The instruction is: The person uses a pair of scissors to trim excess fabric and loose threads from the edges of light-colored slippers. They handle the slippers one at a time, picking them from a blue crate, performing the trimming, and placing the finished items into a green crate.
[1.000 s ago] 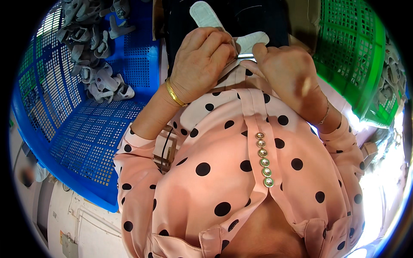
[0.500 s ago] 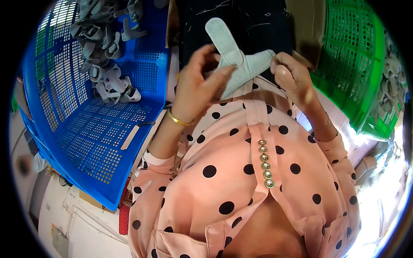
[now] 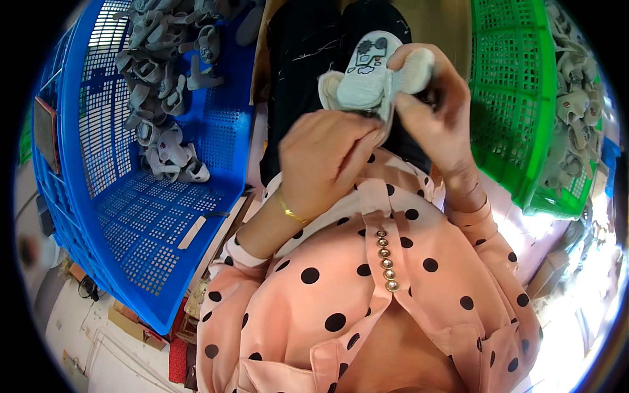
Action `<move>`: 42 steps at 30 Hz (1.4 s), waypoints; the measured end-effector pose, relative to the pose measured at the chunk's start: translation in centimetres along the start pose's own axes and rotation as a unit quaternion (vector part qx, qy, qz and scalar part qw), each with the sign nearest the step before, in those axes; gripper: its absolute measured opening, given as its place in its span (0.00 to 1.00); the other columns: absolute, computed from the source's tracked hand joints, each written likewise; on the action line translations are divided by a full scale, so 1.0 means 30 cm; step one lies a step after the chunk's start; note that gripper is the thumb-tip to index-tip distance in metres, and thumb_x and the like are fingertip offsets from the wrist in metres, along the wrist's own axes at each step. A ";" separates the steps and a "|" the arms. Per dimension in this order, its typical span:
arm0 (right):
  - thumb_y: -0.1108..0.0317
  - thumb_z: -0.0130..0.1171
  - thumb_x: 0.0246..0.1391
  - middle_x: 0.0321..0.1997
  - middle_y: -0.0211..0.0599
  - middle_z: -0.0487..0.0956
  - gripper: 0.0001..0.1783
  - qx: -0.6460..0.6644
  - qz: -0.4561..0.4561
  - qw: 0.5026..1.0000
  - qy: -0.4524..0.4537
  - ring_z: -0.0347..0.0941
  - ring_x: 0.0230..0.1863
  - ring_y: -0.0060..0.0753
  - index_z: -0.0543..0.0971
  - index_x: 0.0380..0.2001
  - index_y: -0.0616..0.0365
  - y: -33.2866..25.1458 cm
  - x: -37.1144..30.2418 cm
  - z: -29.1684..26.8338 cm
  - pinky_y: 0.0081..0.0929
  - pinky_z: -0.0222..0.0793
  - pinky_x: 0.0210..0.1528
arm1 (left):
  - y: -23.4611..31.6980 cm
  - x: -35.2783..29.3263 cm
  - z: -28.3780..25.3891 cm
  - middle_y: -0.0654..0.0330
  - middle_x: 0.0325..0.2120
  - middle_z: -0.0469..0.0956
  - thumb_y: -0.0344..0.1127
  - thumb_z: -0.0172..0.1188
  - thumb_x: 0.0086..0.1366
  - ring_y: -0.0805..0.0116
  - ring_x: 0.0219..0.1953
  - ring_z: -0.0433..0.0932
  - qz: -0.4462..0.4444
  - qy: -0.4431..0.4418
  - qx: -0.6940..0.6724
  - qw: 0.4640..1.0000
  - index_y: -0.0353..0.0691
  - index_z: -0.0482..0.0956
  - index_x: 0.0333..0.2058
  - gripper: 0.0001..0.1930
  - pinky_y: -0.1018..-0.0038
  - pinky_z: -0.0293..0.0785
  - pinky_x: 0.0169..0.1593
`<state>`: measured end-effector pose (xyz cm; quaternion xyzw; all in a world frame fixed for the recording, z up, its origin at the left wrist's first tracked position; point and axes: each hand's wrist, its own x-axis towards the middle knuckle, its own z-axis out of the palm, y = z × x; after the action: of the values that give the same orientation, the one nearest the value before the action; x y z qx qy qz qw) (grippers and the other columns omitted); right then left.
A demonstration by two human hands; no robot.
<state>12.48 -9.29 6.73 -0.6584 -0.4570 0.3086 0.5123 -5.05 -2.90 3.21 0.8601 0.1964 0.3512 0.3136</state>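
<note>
Holding a small pale grey baby shoe (image 3: 368, 77) up in front of your chest, you have both hands closed on it, above your lap and between the two crates. The shoe is soft and light grey, its flat sole turned toward the camera, with a dark outlined picture printed on that sole; its edges look folded and bunched where the fingers press it. Your right hand (image 3: 438, 111) grips the right end of the shoe, fingers curled over the top and thumb beneath. Your left hand (image 3: 329, 159), with a thin gold bangle (image 3: 289, 211) on the wrist, is closed in a loose fist just below the shoe, its fingertips touching the lower edge. To your left stands a blue plastic crate (image 3: 157, 242) with a heap of similar grey shoes (image 3: 167, 85) piled at its far end, the near part bare. To your right a green plastic crate (image 3: 517, 98) holds more grey shoes (image 3: 576, 98) along its far side. Your pink sleeves with black dots fill the lower part of the view.
</note>
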 end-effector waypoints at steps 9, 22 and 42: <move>0.67 0.55 0.44 0.39 0.33 0.78 0.19 0.294 0.159 0.922 -0.196 0.64 0.27 0.15 0.76 0.41 0.62 0.116 -0.014 -0.045 0.15 0.62 0.31 | -0.075 0.059 0.028 0.60 0.31 0.79 0.45 0.70 0.50 0.57 0.42 0.75 -0.081 -0.097 -0.085 0.988 0.42 0.81 0.34 0.16 0.61 0.65 0.55; 0.59 0.56 0.63 0.22 0.29 0.70 0.13 0.034 0.126 0.986 -0.102 0.64 0.25 0.14 0.72 0.35 0.59 0.160 -0.058 0.059 0.17 0.63 0.27 | -0.078 -0.011 0.015 0.69 0.20 0.75 0.38 0.60 0.67 0.87 0.18 0.67 -0.458 -0.087 -0.438 0.769 0.34 0.81 0.34 0.11 0.87 0.61 0.21; 0.45 0.68 0.43 0.11 0.26 0.65 0.25 -0.511 -0.218 0.830 -0.059 0.68 0.15 0.31 0.67 0.16 0.48 0.085 -0.018 0.006 0.26 0.64 0.19 | -0.070 0.004 -0.044 0.61 0.21 0.79 0.37 0.62 0.64 0.81 0.20 0.75 -0.541 -0.071 -0.490 0.679 0.36 0.82 0.27 0.11 0.88 0.69 0.23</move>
<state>12.85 -9.87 4.20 -0.6903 -0.7102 -0.0503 0.1290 -6.19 -0.78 2.59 0.3495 0.4043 0.1037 0.8388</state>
